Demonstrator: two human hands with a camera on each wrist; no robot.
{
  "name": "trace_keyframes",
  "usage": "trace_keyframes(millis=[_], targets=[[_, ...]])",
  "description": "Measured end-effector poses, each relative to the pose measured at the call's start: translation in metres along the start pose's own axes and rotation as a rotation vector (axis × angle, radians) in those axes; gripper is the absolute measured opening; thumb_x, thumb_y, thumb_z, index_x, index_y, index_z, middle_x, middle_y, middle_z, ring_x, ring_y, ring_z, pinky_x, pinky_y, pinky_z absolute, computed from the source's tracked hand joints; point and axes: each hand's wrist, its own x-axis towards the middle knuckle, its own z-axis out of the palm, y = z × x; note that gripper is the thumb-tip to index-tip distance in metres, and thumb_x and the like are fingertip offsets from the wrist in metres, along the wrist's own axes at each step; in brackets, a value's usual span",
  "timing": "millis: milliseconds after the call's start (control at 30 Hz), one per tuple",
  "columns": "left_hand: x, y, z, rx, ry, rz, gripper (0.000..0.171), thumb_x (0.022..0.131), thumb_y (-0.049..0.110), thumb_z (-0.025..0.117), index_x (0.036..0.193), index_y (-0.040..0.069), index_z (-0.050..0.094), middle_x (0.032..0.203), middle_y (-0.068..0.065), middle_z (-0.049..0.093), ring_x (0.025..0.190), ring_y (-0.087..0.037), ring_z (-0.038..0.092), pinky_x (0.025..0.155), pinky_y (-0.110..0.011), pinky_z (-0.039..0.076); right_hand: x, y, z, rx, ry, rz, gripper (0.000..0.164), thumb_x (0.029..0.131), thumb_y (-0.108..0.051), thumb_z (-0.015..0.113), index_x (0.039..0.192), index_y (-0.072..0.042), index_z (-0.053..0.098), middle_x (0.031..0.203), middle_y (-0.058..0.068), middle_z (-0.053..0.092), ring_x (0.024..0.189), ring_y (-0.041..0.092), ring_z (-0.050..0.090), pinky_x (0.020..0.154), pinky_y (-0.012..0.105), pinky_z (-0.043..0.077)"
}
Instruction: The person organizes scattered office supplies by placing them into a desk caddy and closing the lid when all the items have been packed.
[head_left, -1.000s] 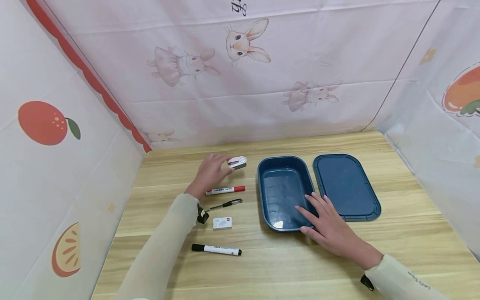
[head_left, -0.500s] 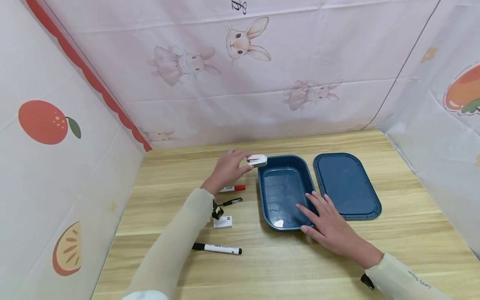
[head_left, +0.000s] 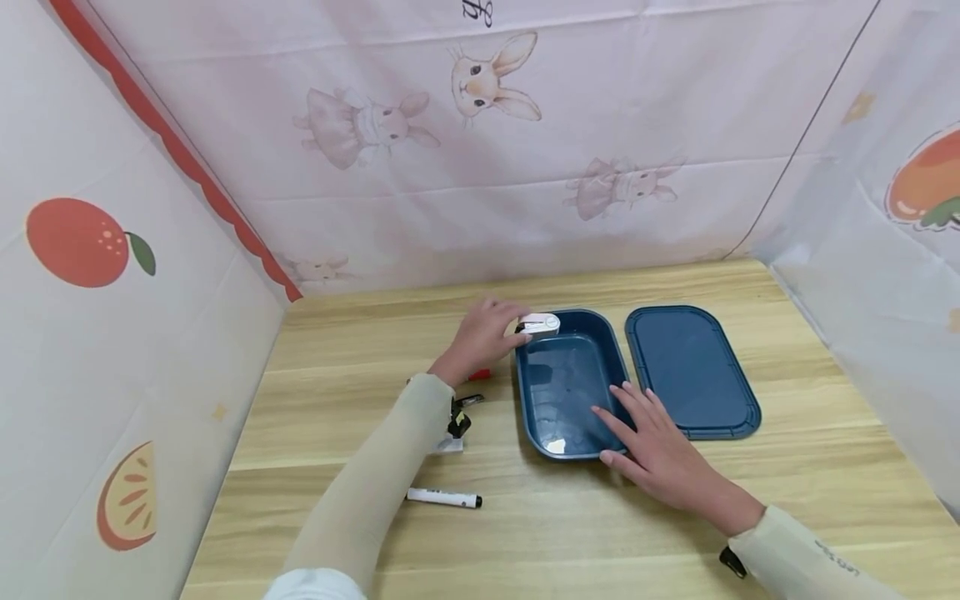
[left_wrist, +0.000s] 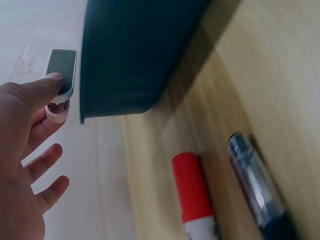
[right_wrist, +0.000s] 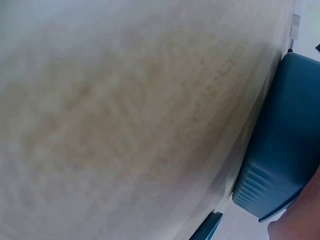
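My left hand (head_left: 483,337) pinches a small white stapler (head_left: 542,323) between thumb and fingers, over the far left corner of a blue plastic box (head_left: 570,392). In the left wrist view, the thumb presses the stapler's grey base (left_wrist: 62,67) beside the box wall, while the other fingers are spread. My right hand (head_left: 663,462) lies with extended fingers over the near right rim of the box, holding nothing. The box stands uncovered, and no object shows on its floor.
The blue lid (head_left: 693,371) lies flat right of the box. Under and beside my left forearm are a red-capped marker (left_wrist: 192,187), a black pen (head_left: 470,400), a small white block (head_left: 450,445) and a black-capped marker (head_left: 446,498), partly hidden. Printed cloth hangs behind.
My left hand has carried the stapler rightward from the table to above the box's far left corner. The right hand has stayed at the box rim.
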Motion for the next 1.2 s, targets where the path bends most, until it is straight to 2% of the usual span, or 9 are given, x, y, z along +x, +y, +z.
trace_keyframes(millis=[167, 300, 400, 733, 967, 1200], targets=[[0.005, 0.002, 0.011, 0.048, 0.011, 0.036, 0.049, 0.097, 0.048, 0.064, 0.142, 0.028, 0.059, 0.144, 0.006, 0.058, 0.125, -0.019, 0.048, 0.103, -0.042, 0.044, 0.000, -0.001, 0.001, 0.013, -0.021, 0.032, 0.060, 0.102, -0.048, 0.054, 0.155, -0.024, 0.041, 0.165, 0.016, 0.024, 0.155, 0.034, 0.012, 0.126, 0.040, -0.006], [0.007, 0.004, 0.016, 0.104, 0.031, 0.050, 0.047, 0.096, 0.049, 0.065, 0.139, 0.031, 0.061, 0.142, 0.007, 0.059, 0.121, -0.017, 0.046, 0.099, -0.038, 0.044, 0.001, -0.002, -0.001, 0.026, -0.036, 0.049, 0.060, 0.102, -0.050, 0.053, 0.155, -0.026, 0.040, 0.166, 0.014, 0.022, 0.156, 0.034, 0.010, 0.125, 0.035, -0.009], [0.008, 0.005, 0.019, 0.134, 0.037, 0.043, 0.044, 0.096, 0.048, 0.065, 0.137, 0.031, 0.063, 0.139, 0.008, 0.060, 0.121, -0.017, 0.046, 0.099, -0.037, 0.042, 0.001, -0.002, -0.001, 0.030, -0.051, 0.057, 0.061, 0.102, -0.051, 0.052, 0.156, -0.027, 0.039, 0.167, 0.012, 0.021, 0.156, 0.033, 0.009, 0.123, 0.030, -0.013], [0.013, 0.015, 0.028, 0.166, 0.015, 0.012, 0.039, 0.097, 0.043, 0.066, 0.132, 0.025, 0.067, 0.132, 0.004, 0.064, 0.120, -0.018, 0.048, 0.106, -0.038, 0.038, 0.001, -0.002, -0.002, 0.047, -0.044, 0.063, 0.061, 0.102, -0.050, 0.053, 0.156, -0.027, 0.038, 0.166, 0.012, 0.023, 0.156, 0.032, 0.009, 0.123, 0.027, -0.013], [0.015, 0.028, 0.033, 0.311, -0.009, -0.028, 0.040, 0.097, 0.043, 0.067, 0.131, 0.023, 0.067, 0.119, 0.003, 0.064, 0.103, -0.016, 0.047, 0.090, -0.033, 0.039, 0.000, -0.002, -0.001, 0.047, -0.045, 0.066, 0.061, 0.102, -0.050, 0.054, 0.156, -0.028, 0.038, 0.166, 0.012, 0.023, 0.156, 0.032, 0.010, 0.120, 0.023, -0.014], [0.017, 0.042, 0.033, 0.459, -0.045, -0.050, 0.037, 0.096, 0.043, 0.068, 0.125, 0.021, 0.071, 0.116, 0.003, 0.064, 0.099, -0.018, 0.047, 0.087, -0.033, 0.039, 0.000, -0.001, -0.001, 0.043, -0.024, 0.042, 0.061, 0.102, -0.047, 0.055, 0.156, -0.026, 0.038, 0.165, 0.014, 0.024, 0.155, 0.033, 0.011, 0.120, 0.021, -0.014]])
